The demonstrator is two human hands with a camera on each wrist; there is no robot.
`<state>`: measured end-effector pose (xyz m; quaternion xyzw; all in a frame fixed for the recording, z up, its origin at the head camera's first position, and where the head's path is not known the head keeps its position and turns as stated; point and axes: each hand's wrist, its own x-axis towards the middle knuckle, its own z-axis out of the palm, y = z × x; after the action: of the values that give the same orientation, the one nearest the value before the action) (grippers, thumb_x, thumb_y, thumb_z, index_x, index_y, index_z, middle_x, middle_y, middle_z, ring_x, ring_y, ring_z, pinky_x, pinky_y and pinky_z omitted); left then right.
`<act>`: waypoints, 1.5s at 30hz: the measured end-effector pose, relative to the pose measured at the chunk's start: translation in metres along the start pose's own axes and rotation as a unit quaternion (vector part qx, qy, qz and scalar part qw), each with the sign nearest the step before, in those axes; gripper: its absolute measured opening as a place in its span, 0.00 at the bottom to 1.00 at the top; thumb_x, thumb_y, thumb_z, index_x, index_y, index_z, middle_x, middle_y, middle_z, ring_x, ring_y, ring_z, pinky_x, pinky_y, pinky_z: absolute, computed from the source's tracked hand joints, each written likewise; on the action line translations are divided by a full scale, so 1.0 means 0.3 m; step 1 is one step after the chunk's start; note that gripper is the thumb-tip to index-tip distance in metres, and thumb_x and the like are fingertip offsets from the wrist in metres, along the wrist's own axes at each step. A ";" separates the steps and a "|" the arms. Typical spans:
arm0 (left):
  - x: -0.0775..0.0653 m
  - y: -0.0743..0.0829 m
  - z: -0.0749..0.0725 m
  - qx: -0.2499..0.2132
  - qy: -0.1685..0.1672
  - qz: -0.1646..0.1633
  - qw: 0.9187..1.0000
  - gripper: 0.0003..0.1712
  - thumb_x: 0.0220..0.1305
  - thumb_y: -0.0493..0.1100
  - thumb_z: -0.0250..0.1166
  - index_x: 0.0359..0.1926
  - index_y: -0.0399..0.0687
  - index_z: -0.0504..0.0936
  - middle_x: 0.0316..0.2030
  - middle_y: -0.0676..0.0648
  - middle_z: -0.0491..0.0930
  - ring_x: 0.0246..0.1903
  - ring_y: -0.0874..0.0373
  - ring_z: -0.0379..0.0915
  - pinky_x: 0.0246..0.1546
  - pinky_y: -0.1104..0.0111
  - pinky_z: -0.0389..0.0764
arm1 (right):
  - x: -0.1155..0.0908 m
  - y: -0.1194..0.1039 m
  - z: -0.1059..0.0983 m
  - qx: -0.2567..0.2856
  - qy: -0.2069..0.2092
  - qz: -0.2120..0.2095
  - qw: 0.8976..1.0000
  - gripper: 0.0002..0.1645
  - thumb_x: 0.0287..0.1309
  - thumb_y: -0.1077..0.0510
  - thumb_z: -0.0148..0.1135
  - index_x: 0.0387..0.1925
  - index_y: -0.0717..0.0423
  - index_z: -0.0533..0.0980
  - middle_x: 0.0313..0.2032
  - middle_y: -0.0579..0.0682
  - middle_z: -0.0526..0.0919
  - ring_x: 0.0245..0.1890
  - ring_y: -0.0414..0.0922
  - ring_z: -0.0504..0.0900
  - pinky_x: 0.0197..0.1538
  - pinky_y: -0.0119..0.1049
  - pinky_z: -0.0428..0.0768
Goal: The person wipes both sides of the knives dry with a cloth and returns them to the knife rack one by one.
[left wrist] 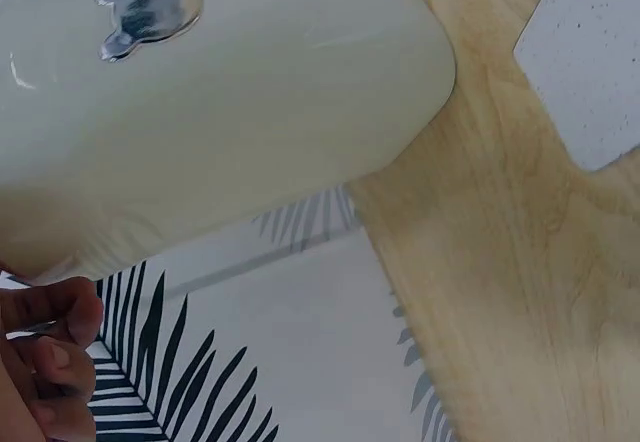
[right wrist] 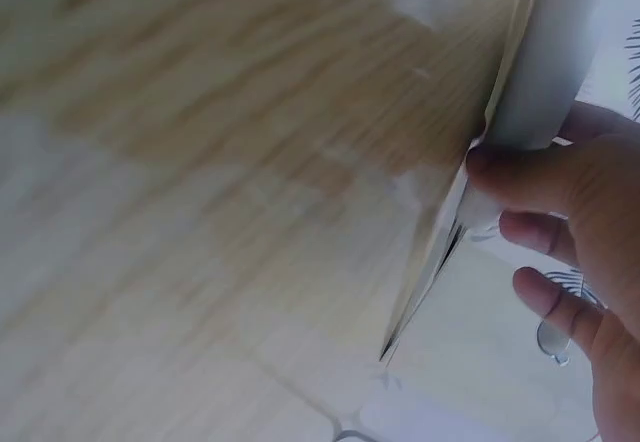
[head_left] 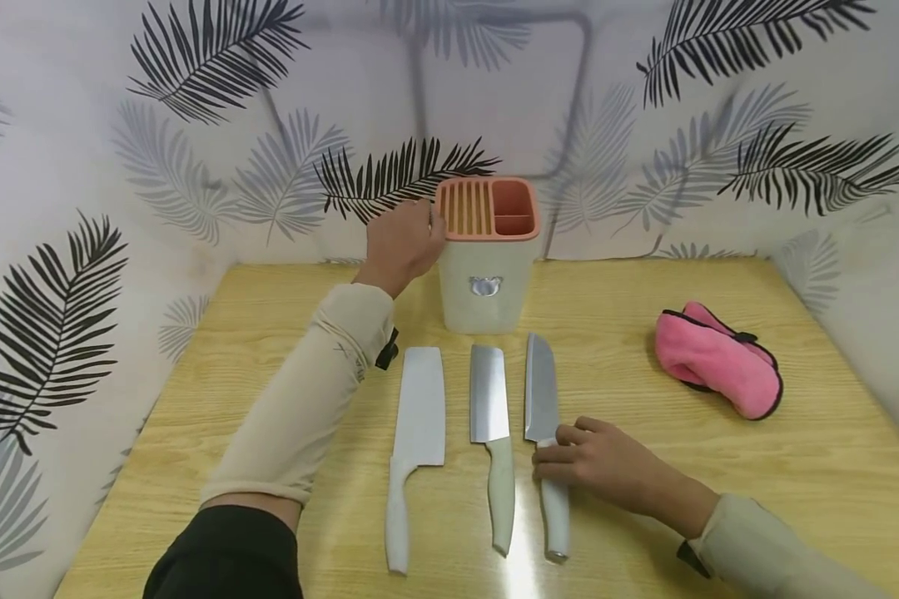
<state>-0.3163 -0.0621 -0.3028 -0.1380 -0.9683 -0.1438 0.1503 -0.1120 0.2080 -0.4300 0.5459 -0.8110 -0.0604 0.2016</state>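
A cream knife holder (head_left: pixel 487 304) with an orange slotted top and a silver bear badge stands upright at the table's back. My left hand (head_left: pixel 406 243) holds the left side of its top rim; in the left wrist view the fingers (left wrist: pixel 70 307) curl beside the rim. Three knives lie in a row, blades away from me: a white cleaver (head_left: pixel 421 408), a middle knife (head_left: pixel 490 399) with a pale green handle, and a santoku-style knife (head_left: pixel 543 391) with a whitish handle. My right hand (head_left: pixel 607 466) pinches that last handle (right wrist: pixel 545 72) near the blade, thumb against its side.
A pink cloth (head_left: pixel 712 358) with black edging lies bunched on the right side of the wood-grain table (head_left: pixel 644 549). Leaf-patterned fabric (head_left: pixel 479 100) hangs behind and along both sides. The knife blades' tips point toward the holder's base.
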 end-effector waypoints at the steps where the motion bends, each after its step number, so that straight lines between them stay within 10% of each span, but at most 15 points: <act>1: -0.003 0.001 0.006 -0.006 0.001 -0.002 1.000 0.22 0.68 0.50 0.34 0.26 0.48 0.70 0.24 0.45 0.73 0.21 0.50 0.69 0.22 0.58 0.69 | -0.001 0.001 -0.002 -0.003 0.005 -0.003 1.000 0.20 0.41 0.58 0.64 0.42 0.40 0.80 0.42 0.33 0.84 0.34 0.36 0.72 0.35 0.29 0.68; 11: -0.027 0.022 0.038 -0.024 0.039 -0.031 0.998 0.20 0.68 0.49 0.31 0.22 0.51 0.62 0.17 0.49 0.64 0.17 0.54 0.63 0.18 0.63 0.61 | 0.020 0.047 -0.067 0.078 0.164 0.017 0.983 0.24 0.73 0.58 0.34 0.44 0.50 0.81 0.43 0.41 0.85 0.35 0.38 0.79 0.35 0.30 0.78; 17: -0.023 0.019 0.048 -0.025 0.040 -0.015 0.999 0.20 0.67 0.49 0.33 0.21 0.50 0.62 0.16 0.50 0.63 0.16 0.54 0.61 0.16 0.64 0.60 | 0.059 0.093 -0.150 0.151 0.250 0.063 0.954 0.17 0.68 0.54 0.48 0.47 0.56 0.80 0.40 0.44 0.85 0.33 0.37 0.80 0.34 0.28 0.78; 26: -0.012 -0.006 0.045 -0.016 0.077 0.055 0.995 0.19 0.66 0.46 0.35 0.17 0.52 0.60 0.12 0.52 0.58 0.12 0.58 0.50 0.12 0.69 0.48 | 0.178 0.204 -0.451 0.296 0.396 0.158 0.855 0.20 0.52 0.56 0.67 0.38 0.72 0.79 0.40 0.49 0.86 0.43 0.34 0.82 0.46 0.21 0.75; 33: -0.026 -0.015 0.036 -0.015 0.046 0.046 0.998 0.20 0.67 0.47 0.33 0.19 0.51 0.61 0.12 0.52 0.58 0.12 0.58 0.50 0.12 0.68 0.49 | 0.303 0.320 -0.624 0.346 0.468 0.224 0.782 0.19 0.44 0.74 0.66 0.42 0.77 0.76 0.40 0.48 0.86 0.36 0.38 0.84 0.31 0.22 0.79; 37: -0.025 -0.015 0.037 -0.009 0.047 0.040 0.998 0.20 0.66 0.47 0.32 0.19 0.51 0.61 0.12 0.52 0.58 0.11 0.58 0.49 0.12 0.69 0.49 | 0.370 0.396 -0.646 0.350 0.468 0.221 0.781 0.20 0.46 0.75 0.63 0.45 0.73 0.76 0.41 0.49 0.86 0.38 0.41 0.84 0.28 0.24 0.79; 45: -0.020 -0.012 0.045 -0.002 0.044 0.037 0.998 0.20 0.66 0.47 0.32 0.20 0.51 0.61 0.12 0.51 0.59 0.12 0.58 0.51 0.12 0.68 0.50 | 0.448 0.505 -0.578 0.312 0.398 0.227 0.833 0.20 0.52 0.69 0.63 0.50 0.63 0.77 0.44 0.43 0.85 0.35 0.38 0.82 0.28 0.23 0.78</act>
<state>-0.3153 -0.0623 -0.3179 -0.1674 -0.9546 -0.1465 0.1980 -0.2179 0.1669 -0.1888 0.3577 -0.7376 0.4652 0.3339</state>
